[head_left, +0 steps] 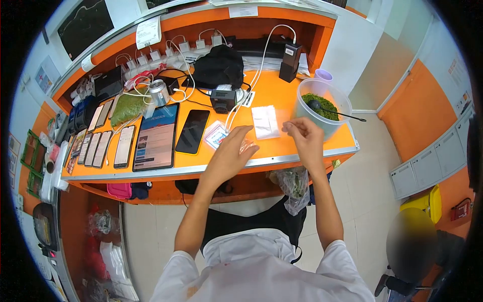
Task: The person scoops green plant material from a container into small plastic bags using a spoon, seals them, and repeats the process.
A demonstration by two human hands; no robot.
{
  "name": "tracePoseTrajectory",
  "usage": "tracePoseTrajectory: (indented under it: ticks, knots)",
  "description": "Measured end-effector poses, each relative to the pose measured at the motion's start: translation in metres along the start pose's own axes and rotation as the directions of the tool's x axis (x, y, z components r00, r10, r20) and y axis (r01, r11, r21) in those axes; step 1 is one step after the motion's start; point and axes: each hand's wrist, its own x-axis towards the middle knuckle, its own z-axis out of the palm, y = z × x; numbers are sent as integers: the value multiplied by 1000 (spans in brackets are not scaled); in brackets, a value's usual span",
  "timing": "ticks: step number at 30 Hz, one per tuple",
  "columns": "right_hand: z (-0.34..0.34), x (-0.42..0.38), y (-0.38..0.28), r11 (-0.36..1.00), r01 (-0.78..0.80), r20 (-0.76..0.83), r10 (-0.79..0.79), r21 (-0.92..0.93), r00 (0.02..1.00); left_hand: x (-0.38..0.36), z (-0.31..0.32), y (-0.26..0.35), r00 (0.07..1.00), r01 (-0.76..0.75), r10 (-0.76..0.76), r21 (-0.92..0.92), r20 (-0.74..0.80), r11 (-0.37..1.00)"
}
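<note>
My left hand (229, 155) is open at the counter's front edge, thumb and index finger apart. Beneath its fingers lies a small clear plastic piece (246, 146), and a printed card (215, 135) is just beyond. Fingers drawn together, my right hand (306, 140) hovers between a folded white paper (265, 122) and a clear plastic bucket (329, 127); whatever it may pinch is too small to make out. Green shredded leaf (313, 99) fills part of the bucket, with a black spoon (316, 105) resting in it, its handle over the rim.
Left on the orange counter (188, 163) are a black phone (193, 132), a tablet (155, 136), several other phones, a bag of green leaf (128, 109) and a can (159, 92). Chargers and cables run behind. A purple cup (323, 75) stands beyond the bucket. Another person sits lower right.
</note>
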Motion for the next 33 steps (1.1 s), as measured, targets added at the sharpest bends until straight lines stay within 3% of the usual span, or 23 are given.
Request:
tracePoseTrajectory:
  ticks: [1,2,3,4,6,9,12,14,17,19,20,22,23,24,25,26,28,29,31,33]
  knots:
    - [-2,-5,-11,971,-86,1,88,223,996,1,5,9,995,49,-61,-150,-76,988]
    - [-7,-9,-20,972,-88,4,89,220,996,2,15,14,995,51,-64,-153,-78,987]
    - [-14,-13,-29,935,-153,58,141,320,988,2,25,19,986,118,-158,-482,-43,868]
    - [-19,-17,-35,885,-220,116,188,411,975,1,33,23,972,170,-233,-751,21,639]
    - [-26,-27,-40,837,-260,164,206,482,965,-7,43,31,965,209,-251,-797,75,566]
    - [-37,-44,-38,731,-336,246,233,593,941,-29,62,39,933,293,-248,-950,260,108]
    - [-46,-74,-17,634,-431,327,283,642,902,-57,75,49,891,352,-295,-935,345,-32]
    - [-48,-96,-7,591,-480,368,308,649,877,-77,86,59,843,431,-359,-903,400,6]
    - [-49,-136,6,507,-595,478,355,624,804,-115,112,54,824,447,-338,-888,456,-108]
    - [-47,-164,19,498,-626,468,417,600,780,-145,132,35,817,438,-285,-860,502,-260]
    - [-47,-177,26,502,-648,455,463,573,761,-160,139,28,803,455,-289,-850,521,-265]
    - [-53,-207,58,535,-656,397,526,533,752,-187,148,14,748,442,-477,-883,460,-159]
    - [-53,-222,74,699,-618,203,588,359,783,-200,153,4,739,457,-480,-875,473,-159]
    - [-54,-236,91,801,-581,2,587,143,809,-214,156,-6,682,447,-596,-887,424,-119]
    - [-59,-252,110,843,-535,-100,528,-52,843,-228,157,-16,615,442,-700,-894,364,-76]
    - [-63,-266,122,836,-547,-107,540,-40,835,-242,156,-26,608,459,-702,-885,372,-72]
    - [-68,-285,141,765,-594,-175,567,-250,805,-260,148,-40,526,428,-809,-904,262,-14]
    - [-66,-293,152,765,-598,-178,571,-239,802,-265,143,-45,526,436,-810,-900,260,-6]
    - [-63,-304,166,816,-460,-206,412,-350,888,-274,134,-49,456,384,-881,-921,124,69]
    - [-59,-308,177,815,-432,-212,378,-387,901,-285,122,-52,456,370,-887,-921,67,121]
